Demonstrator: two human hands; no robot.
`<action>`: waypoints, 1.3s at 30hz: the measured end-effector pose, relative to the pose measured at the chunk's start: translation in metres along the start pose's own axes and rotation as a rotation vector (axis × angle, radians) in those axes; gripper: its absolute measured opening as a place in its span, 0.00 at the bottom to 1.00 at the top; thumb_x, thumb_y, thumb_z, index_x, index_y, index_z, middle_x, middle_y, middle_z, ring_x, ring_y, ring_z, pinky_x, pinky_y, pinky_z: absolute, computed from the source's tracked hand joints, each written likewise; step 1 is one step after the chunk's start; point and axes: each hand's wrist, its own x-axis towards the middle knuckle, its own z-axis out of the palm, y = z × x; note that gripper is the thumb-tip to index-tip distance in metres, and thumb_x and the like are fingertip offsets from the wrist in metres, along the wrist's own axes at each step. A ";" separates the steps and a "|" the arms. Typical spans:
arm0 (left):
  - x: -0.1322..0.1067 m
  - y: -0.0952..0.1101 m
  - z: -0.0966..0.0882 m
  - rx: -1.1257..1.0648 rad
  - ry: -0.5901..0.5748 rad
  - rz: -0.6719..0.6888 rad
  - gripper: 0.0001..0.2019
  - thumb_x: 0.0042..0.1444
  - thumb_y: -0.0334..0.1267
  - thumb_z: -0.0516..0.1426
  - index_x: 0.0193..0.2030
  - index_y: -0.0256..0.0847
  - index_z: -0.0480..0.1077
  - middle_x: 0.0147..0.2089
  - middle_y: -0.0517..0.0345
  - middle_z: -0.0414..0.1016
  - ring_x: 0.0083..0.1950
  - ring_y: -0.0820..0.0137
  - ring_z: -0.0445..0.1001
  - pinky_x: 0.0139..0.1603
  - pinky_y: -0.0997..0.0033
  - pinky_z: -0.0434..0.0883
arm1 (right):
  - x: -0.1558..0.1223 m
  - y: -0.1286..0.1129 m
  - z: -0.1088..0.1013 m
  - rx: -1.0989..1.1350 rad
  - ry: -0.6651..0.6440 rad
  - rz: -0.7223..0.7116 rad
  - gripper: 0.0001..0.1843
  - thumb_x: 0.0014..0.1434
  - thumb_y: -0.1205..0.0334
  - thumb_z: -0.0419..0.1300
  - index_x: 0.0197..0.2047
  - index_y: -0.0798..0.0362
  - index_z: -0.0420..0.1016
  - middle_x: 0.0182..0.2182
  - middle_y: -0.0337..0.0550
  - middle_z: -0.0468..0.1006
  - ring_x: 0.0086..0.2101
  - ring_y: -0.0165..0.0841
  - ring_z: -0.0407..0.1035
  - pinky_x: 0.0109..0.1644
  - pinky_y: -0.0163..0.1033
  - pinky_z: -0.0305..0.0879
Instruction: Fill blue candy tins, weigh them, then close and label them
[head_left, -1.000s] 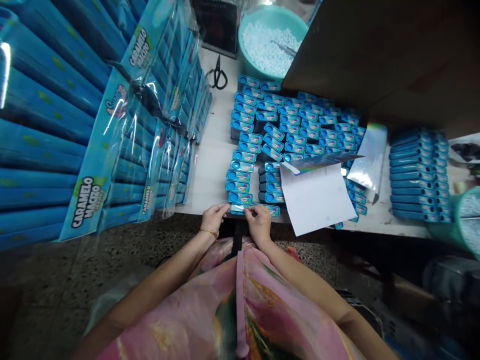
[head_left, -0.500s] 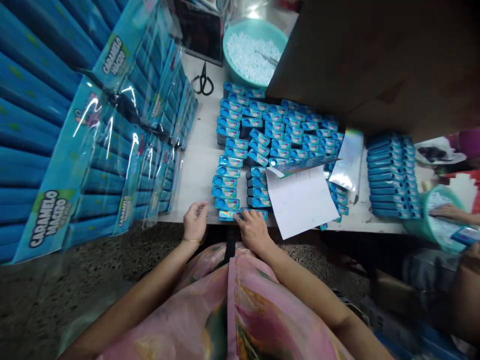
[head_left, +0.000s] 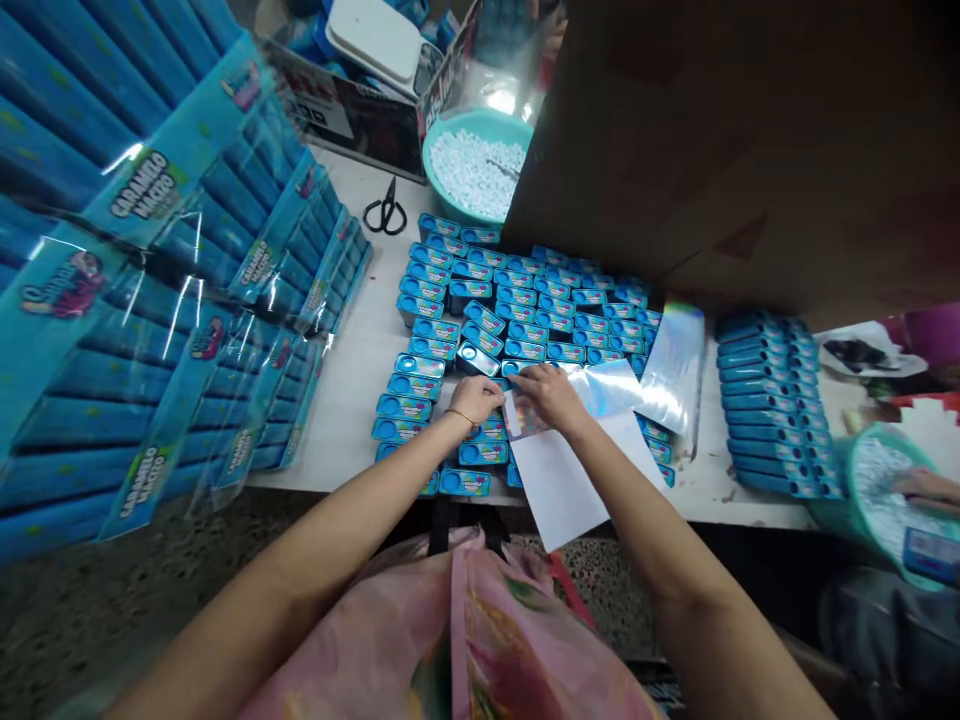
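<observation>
My left hand (head_left: 478,400) is closed in a pinch at the left edge of a shiny rainbow-tinted label sheet (head_left: 607,385); anything between the fingertips is too small to make out. My right hand (head_left: 553,395) has its fingers bent over that sheet's upper left part, holding it. A white paper sheet (head_left: 574,490) lies under or behind the shiny one and sticks out past the table's front edge. Around both hands stand rows of small blue candy boxes (head_left: 405,408), each with a round mark on top. One blue box (head_left: 465,482) sits at the front edge.
Wrapped blue display packs (head_left: 172,290) are stacked at left. Black scissors (head_left: 385,212) and a teal tub of white pellets (head_left: 480,165) lie beyond. A large brown cardboard panel (head_left: 712,140) overhangs the right back. A co-worker's hand (head_left: 926,487) is at another tub.
Both hands have moved from the table's front edge up to the shiny sheet. The right hand has left the box at the front, and the left has closed into a pinch. The view has shifted.
</observation>
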 end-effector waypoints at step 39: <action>-0.151 -0.039 -0.121 -0.750 -0.024 -0.311 0.18 0.41 0.37 0.63 0.41 0.38 0.69 0.33 0.56 0.73 0.30 0.77 0.70 0.27 0.81 0.64 | -0.040 -0.177 0.001 1.634 0.043 0.682 0.12 0.45 0.53 0.61 0.26 0.55 0.70 0.19 0.36 0.69 0.20 0.24 0.59 0.22 0.30 0.52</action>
